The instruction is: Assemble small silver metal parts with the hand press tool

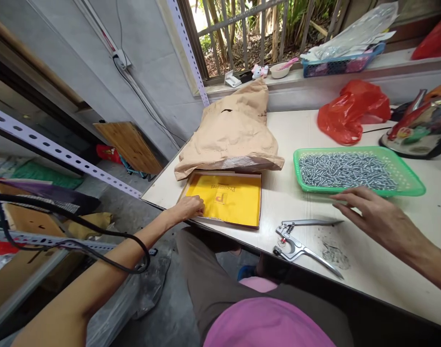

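My left hand [192, 207] rests with curled fingers on the near left part of a shallow tray lined with a yellow printed sheet [238, 200]. What its fingers hold, if anything, is hidden. Over the table's right side hovers my right hand [367, 209], thumb and fingers apart and nothing between them. Just beyond it stands a green plastic basket [410, 185] holding many small silver metal pieces [345, 169] that look like screws or rivets. Grey spring-loaded hand pliers [296, 246] lie with handles spread, left of my right hand.
A large brown paper bag [235, 127] lies behind the tray, its lower edge over the tray's far side. A red plastic bag [354, 111] and a metal kettle [422, 127] stand at the back right. Dark specks [334, 253] mark the tabletop near the pliers.
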Motion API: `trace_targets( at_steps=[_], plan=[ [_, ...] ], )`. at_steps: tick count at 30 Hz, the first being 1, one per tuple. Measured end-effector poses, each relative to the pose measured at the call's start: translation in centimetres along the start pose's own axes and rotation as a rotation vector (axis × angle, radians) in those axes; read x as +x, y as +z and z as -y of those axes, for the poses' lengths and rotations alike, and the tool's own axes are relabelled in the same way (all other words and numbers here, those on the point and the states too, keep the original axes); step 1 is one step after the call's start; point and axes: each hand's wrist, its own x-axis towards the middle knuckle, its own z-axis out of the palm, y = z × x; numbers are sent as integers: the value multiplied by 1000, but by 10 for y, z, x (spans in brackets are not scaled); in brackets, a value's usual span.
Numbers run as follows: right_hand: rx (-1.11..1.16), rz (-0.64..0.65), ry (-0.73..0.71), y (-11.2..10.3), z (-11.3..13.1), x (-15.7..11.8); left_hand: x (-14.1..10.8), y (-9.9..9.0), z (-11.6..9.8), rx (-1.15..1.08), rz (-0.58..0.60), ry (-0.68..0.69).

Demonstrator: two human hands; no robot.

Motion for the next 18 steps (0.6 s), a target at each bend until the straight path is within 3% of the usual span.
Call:
trace_targets(
  at_steps=[7,12,15,18],
  plan=[
    [-7,-8,24,3,-3,-26,-3,3,8,34,-29,35],
    [40,36,32,10,5,-34,-5,5,8,35,-68,-11],
    [119,116,66,6,23,-37,-3,4,4,36,-112,-32],
    [220,289,94,2,45,-39,4,0,-19,-52,-270,-88]
  ],
)
